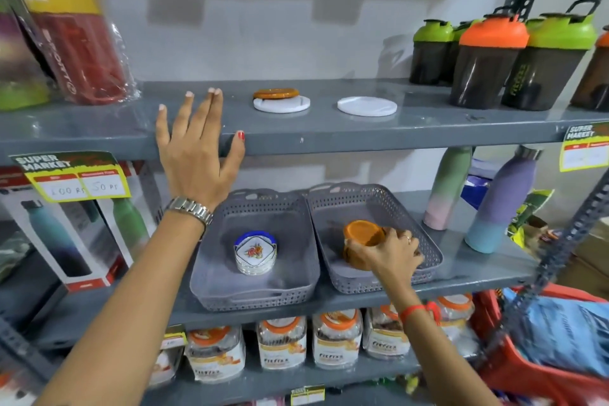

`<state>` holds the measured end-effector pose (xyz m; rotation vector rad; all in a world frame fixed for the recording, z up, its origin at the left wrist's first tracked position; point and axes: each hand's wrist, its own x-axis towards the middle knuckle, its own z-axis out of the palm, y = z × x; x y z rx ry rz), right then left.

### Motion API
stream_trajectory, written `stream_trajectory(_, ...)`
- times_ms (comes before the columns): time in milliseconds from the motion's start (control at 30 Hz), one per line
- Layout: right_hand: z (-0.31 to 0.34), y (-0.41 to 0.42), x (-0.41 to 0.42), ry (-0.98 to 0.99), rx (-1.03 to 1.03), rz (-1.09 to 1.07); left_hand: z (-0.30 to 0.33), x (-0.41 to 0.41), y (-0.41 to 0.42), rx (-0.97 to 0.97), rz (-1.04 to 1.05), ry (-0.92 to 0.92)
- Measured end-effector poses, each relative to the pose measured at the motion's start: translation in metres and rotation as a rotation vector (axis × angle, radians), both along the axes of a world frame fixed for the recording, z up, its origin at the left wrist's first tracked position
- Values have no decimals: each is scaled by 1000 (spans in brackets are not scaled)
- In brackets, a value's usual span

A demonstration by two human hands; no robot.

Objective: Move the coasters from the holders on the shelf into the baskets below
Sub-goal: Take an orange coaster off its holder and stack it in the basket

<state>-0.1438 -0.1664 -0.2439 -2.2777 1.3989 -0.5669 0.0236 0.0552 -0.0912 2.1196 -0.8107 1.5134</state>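
Two white round holders stand on the upper grey shelf (pixel 329 135). The left holder (pixel 281 104) carries one orange coaster (pixel 276 93); the right holder (pixel 366 105) is bare. Below sit two grey perforated baskets. The left basket (pixel 230 287) holds a stack of white floral coasters (pixel 254 252) with blue trim. Inside the right basket (pixel 425 241) my right hand (pixel 392 257) is shut on a stack of orange coasters (pixel 362 242). My left hand (pixel 197 145), fingers spread, rests flat on the upper shelf's front edge, left of the holders.
Shaker bottles (pixel 487 59) with green and orange lids crowd the upper shelf's right end, wrapped red bottles (pixel 75 36) its left. Pastel bottles (pixel 501 201) stand right of the baskets, boxed bottles (pixel 66 241) left. Jars (pixel 336 339) fill the shelf underneath. A red basket (pixel 527 359) sits bottom right.
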Motion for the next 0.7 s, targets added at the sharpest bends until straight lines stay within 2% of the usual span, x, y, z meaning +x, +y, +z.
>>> stream_trajectory(200,-15,-42,28,298,63,21,-3,7,-4,-28,34,-68)
stream_trajectory(700,-37,-56,49,528,33,116,-7,14,-8,-78,85,-98)
